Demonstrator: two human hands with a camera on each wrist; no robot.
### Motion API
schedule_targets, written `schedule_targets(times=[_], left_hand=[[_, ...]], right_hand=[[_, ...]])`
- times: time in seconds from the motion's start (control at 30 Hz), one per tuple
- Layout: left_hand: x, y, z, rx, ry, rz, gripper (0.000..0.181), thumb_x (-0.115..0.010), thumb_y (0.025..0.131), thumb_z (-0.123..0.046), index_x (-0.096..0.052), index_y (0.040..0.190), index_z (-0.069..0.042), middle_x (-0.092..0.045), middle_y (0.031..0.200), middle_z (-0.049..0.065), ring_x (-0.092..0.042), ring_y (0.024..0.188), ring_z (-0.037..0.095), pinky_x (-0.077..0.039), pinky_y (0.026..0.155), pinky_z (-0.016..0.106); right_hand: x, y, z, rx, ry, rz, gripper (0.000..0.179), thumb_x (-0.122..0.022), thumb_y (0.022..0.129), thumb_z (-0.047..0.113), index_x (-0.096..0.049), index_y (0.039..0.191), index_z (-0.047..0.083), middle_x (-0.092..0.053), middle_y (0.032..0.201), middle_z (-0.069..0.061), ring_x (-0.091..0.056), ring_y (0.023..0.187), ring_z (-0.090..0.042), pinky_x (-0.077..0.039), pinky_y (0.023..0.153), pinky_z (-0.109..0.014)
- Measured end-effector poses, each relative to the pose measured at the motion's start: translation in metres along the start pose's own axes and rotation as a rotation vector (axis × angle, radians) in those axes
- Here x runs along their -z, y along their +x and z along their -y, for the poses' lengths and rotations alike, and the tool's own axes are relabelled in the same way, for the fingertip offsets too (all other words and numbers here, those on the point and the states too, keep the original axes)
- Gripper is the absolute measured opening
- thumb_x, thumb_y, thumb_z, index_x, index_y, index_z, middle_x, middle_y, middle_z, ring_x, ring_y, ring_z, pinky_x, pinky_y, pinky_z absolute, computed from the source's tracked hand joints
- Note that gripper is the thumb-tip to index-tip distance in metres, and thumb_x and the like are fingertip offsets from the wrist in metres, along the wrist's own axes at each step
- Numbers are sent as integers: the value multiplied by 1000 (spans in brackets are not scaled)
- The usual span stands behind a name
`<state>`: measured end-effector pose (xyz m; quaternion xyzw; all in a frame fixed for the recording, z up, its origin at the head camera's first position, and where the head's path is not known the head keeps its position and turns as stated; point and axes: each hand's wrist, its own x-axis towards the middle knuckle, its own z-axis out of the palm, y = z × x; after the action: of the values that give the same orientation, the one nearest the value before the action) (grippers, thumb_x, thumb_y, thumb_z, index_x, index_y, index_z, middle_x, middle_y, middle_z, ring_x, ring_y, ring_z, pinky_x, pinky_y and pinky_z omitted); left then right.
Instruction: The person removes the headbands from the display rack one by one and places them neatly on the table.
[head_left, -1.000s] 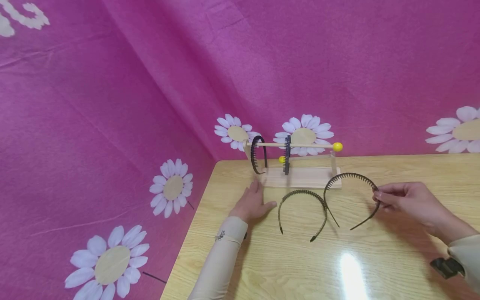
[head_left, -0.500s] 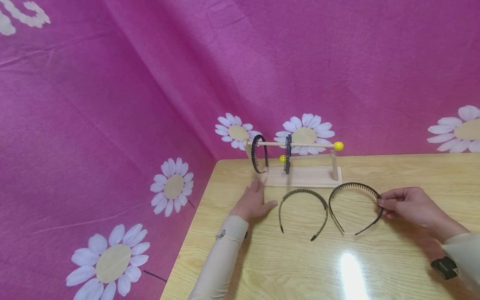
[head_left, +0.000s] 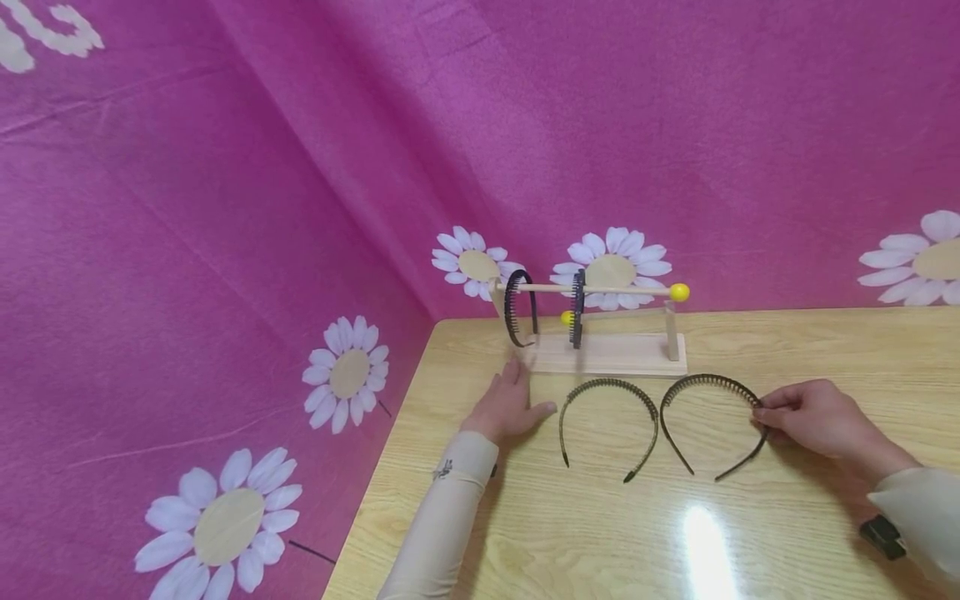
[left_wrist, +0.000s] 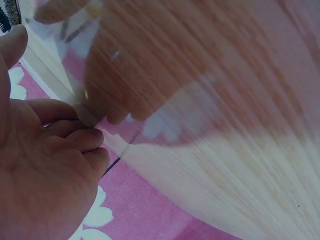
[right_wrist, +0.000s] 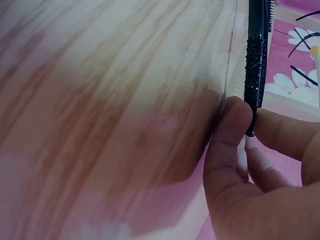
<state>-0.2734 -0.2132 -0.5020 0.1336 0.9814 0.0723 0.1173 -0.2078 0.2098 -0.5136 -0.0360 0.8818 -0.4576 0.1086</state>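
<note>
Between thumb and fingers my right hand (head_left: 817, 421) pinches the right side of a dark toothed headband (head_left: 708, 379), which lies at or just above the tabletop. In the right wrist view that headband (right_wrist: 254, 70) shows a beaded outer face. A second, bronze-toned headband (head_left: 609, 383) lies just to its left, ends toward me. My left hand (head_left: 504, 408) rests on the table with fingers extended, its fingertips by the left end of a wooden stand (head_left: 630, 357). Two black headbands hang on the stand's upper rod, one at the left (head_left: 510, 312) and one near the middle (head_left: 577, 310).
A yellow ball (head_left: 679, 292) caps the upper rod, and another yellow ball (head_left: 567, 317) sits lower behind it. Pink cloth (head_left: 712, 150) with white flowers hangs behind and left of the wooden table (head_left: 585, 542). The table's left edge runs beside my left arm.
My right hand has lowered the dark headband toward me, away from the stand's front corner, to beside the bronze-toned one. My left hand has stayed in place.
</note>
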Motion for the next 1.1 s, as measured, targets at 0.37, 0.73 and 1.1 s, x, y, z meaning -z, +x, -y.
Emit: schedule_targets(times=[0.37, 0.73, 1.1], left_hand=[[0, -1, -1, -10, -9, -11, 97, -52, 97, -63, -14, 160, 0, -8, 166, 20, -22, 147, 42, -23, 120, 45], [1, -1, -2, -5, 0, -9, 98, -52, 97, -63, -12, 160, 0, -5, 166, 19, -22, 147, 43, -22, 120, 45], [2, 1, -3, 11, 20, 8, 99, -52, 96, -64, -12, 160, 0, -5, 167, 19, -19, 149, 37, -19, 121, 43]], right_hand=[[0, 1, 3, 31, -199, -55, 21, -74, 89, 23, -77, 92, 3, -73, 89, -7, -58, 82, -22, -43, 71, -37], [7, 0, 12, 55, -256, -42, 23, -74, 91, 31, -78, 88, 8, -70, 81, 0, -55, 75, -19, -43, 66, -35], [8, 11, 55, 157, -230, -145, 45, -73, 91, 33, -72, 110, -7, -75, 88, -9, -68, 87, -32, -54, 72, -48]])
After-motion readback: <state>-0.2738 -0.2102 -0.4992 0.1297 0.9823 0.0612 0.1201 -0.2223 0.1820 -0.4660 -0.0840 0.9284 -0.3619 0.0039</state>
